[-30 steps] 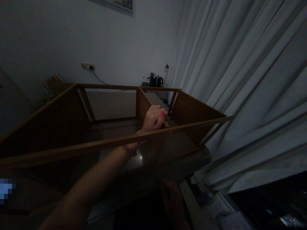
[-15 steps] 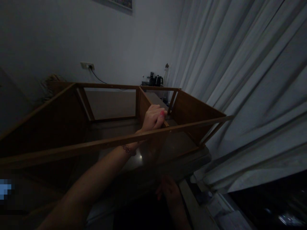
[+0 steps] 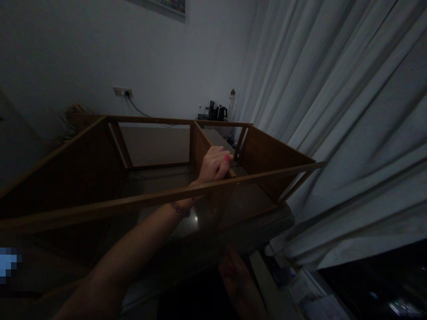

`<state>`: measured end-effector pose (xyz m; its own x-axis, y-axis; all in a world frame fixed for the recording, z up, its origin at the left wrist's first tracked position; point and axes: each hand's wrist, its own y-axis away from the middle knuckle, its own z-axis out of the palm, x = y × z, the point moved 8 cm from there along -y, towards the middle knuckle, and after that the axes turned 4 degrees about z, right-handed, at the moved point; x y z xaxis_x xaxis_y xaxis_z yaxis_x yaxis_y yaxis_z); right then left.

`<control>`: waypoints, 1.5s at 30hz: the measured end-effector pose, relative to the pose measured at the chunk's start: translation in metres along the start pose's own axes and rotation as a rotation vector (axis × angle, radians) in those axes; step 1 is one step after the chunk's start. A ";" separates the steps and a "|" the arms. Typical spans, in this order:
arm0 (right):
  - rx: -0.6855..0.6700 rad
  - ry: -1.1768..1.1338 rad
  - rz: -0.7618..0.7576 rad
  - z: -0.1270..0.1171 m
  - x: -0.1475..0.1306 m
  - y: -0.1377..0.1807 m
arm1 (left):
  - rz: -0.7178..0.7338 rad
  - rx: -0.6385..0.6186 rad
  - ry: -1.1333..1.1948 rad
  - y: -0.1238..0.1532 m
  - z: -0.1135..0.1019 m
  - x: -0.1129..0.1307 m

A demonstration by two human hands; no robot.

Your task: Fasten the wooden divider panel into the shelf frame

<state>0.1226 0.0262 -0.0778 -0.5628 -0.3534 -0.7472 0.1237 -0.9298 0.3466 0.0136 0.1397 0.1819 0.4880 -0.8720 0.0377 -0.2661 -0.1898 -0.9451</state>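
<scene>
A brown wooden frame point(image 3: 156, 200) with solid end panels and open rails spans the middle of the head view. My left hand point(image 3: 215, 163) reaches over the near rail, closed around the top edge of the wooden divider panel point(image 3: 202, 144) inside the frame. Its thumb has a red nail, and a bracelet circles the wrist. Low in the view, my right hand point(image 3: 235, 275) is below the near side of the frame, apart from the left. Deep shadow blurs its fingers, so I cannot make out their pose or any object there.
A long pale curtain point(image 3: 333, 111) hangs close along the right side. Behind the frame stand a black kettle point(image 3: 220, 112) and a wall socket point(image 3: 122, 92) with a cord. Papers or boxes point(image 3: 307, 286) lie at lower right.
My right hand has turned slightly and dropped a little, its fingers less spread than before. My left hand keeps its grip on the divider panel, and the frame stays in place.
</scene>
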 end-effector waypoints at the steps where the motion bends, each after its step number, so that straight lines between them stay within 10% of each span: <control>1: 0.025 0.077 -0.039 -0.001 -0.003 0.000 | 0.004 0.008 0.002 0.000 -0.001 0.000; 8: 0.282 0.783 -0.481 -0.003 -0.046 0.013 | 0.002 -0.013 -0.005 0.000 0.000 0.001; 15: 0.203 1.125 -0.847 -0.005 -0.042 0.022 | 0.001 -0.004 -0.024 0.000 0.001 0.000; 25: 0.177 0.606 -0.315 -0.009 -0.033 -0.001 | 0.002 -0.001 -0.013 0.001 0.001 -0.001; 32: 0.187 0.340 -0.249 -0.018 -0.016 -0.005 | 0.006 0.005 -0.012 0.000 -0.001 0.000; 45: -0.084 1.214 -0.640 0.019 -0.031 0.015 | -0.008 0.002 -0.007 0.002 0.000 -0.001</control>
<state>0.1264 0.0251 -0.0388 0.5157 0.3086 -0.7992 0.1887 -0.9509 -0.2454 0.0129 0.1407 0.1802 0.4957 -0.8674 0.0432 -0.2607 -0.1961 -0.9453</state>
